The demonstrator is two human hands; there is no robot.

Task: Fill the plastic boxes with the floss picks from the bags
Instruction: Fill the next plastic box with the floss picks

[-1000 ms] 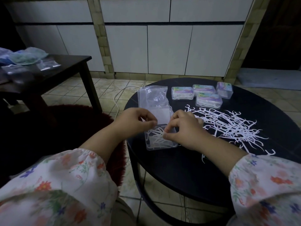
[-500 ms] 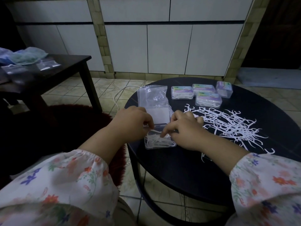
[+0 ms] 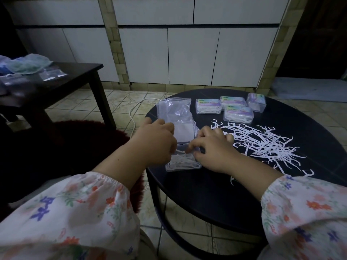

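A clear plastic box (image 3: pixel 183 164) lies open near the round table's left edge, with white floss picks in it and its lid (image 3: pixel 185 132) folded back. My left hand (image 3: pixel 155 141) curls over the box's left side and grips it. My right hand (image 3: pixel 212 147) is at the box's right side and pinches a floss pick (image 3: pixel 179 151) over the opening. A loose pile of floss picks (image 3: pixel 262 143) is spread to the right. An empty clear bag (image 3: pixel 174 109) lies behind the box.
Several filled, shut boxes (image 3: pixel 238 114) stand at the back of the black round table (image 3: pixel 206 194). A dark side table (image 3: pixel 56 81) at the left carries more bags. A white cable (image 3: pixel 135 109) runs over the tiled floor.
Both hands have dropped from above the box down onto it, and the picks they held now lie lower in the box. The left hand has moved onto the box's side.
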